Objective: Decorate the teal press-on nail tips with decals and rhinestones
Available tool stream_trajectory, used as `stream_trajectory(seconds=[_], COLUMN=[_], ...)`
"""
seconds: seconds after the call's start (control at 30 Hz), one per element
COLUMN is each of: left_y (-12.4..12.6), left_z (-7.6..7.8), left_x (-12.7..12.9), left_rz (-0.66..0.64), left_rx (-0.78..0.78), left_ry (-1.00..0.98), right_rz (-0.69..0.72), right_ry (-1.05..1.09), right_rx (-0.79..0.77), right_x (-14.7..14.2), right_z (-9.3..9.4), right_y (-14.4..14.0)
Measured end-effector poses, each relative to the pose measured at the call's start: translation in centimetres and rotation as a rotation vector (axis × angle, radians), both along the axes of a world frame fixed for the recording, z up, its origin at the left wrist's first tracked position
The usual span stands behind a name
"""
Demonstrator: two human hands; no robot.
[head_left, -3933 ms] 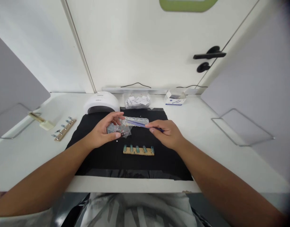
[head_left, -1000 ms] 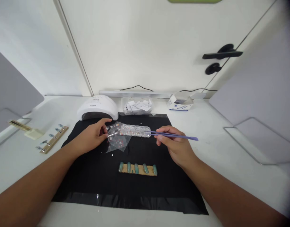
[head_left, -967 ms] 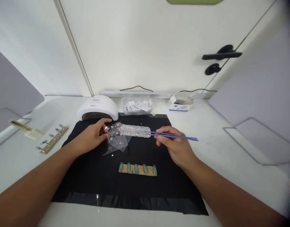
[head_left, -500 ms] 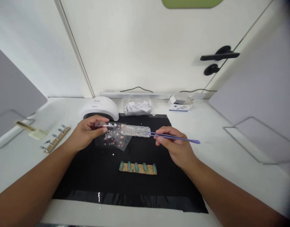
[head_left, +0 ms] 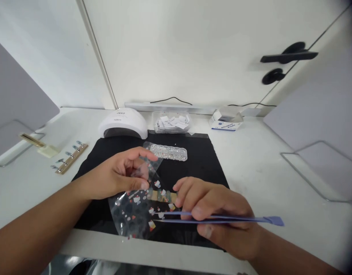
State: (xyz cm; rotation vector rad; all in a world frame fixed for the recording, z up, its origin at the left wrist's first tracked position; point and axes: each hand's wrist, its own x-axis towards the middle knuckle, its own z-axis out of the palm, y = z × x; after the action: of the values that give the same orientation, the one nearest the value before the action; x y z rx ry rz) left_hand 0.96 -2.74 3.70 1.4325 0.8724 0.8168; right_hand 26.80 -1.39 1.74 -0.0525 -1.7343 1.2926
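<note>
Centrally, my left hand (head_left: 121,172) pinches a transparent sticker sheet (head_left: 135,210) between thumb and curled fingers over the black mat (head_left: 198,160), partly overlapping the nail-tip strip (head_left: 172,197); my right hand (head_left: 221,202), closed around purple tweezers (head_left: 239,219), holds their slightly parted tips at the sheet, contact indeterminable.

Back of the white table (head_left: 250,149), left to right: white dome lamp (head_left: 123,117) with its dark opening facing front, clear tub (head_left: 172,131) full of white paper-like pieces, open white-and-blue carton (head_left: 226,126) printed "Alcohol Pads". Left side: wooden strip (head_left: 73,159) lying at an angle, five bluish tips on small metal stands, gold-and-cream brush-like item (head_left: 46,150) near it. Behind: pale trunking (head_left: 164,107), black cable (head_left: 174,98) along it, white door (head_left: 178,49), black lever handle (head_left: 289,57) with round black lock plate (head_left: 272,76) below, grey panels (head_left: 321,126) standing both sides.
</note>
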Motion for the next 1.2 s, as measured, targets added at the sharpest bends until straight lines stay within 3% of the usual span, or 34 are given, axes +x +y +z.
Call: stream_trajectory(seconds=[0.23, 0.4, 0.53, 0.63, 0.83, 1.2], left_y=[-0.2, -0.6, -0.9, -0.8, -0.7, -0.7], left_z=[-1.3, -1.3, -1.3, -1.6, -1.7, -1.2], left_x=[0.9, 1.5, 1.8, 1.8, 1.7, 2.2], left_rz=[0.109, 0.143, 0.169, 0.162, 0.114, 0.117], left_rx=[0.131, 0.114, 0.099, 0.143, 0.287, 0.293], left_ry=[0.066, 0.083, 0.114, 0.166, 0.238, 0.236], right_rz=[0.021, -0.036, -0.084, -0.104, -0.101, -0.218], right_ry=[0.005, 0.026, -0.009, -0.038, -0.084, -0.001], right_rx=[0.005, 0.002, 0.096, 0.191, 0.224, 0.014], right_x=[-0.7, -0.4, -0.3, -0.3, -0.2, 0.1], right_z=[-1.1, -1.3, -1.4, -1.4, -1.2, -1.8], right_y=[-0.1, -0.1, 0.1, 0.2, 0.2, -0.5])
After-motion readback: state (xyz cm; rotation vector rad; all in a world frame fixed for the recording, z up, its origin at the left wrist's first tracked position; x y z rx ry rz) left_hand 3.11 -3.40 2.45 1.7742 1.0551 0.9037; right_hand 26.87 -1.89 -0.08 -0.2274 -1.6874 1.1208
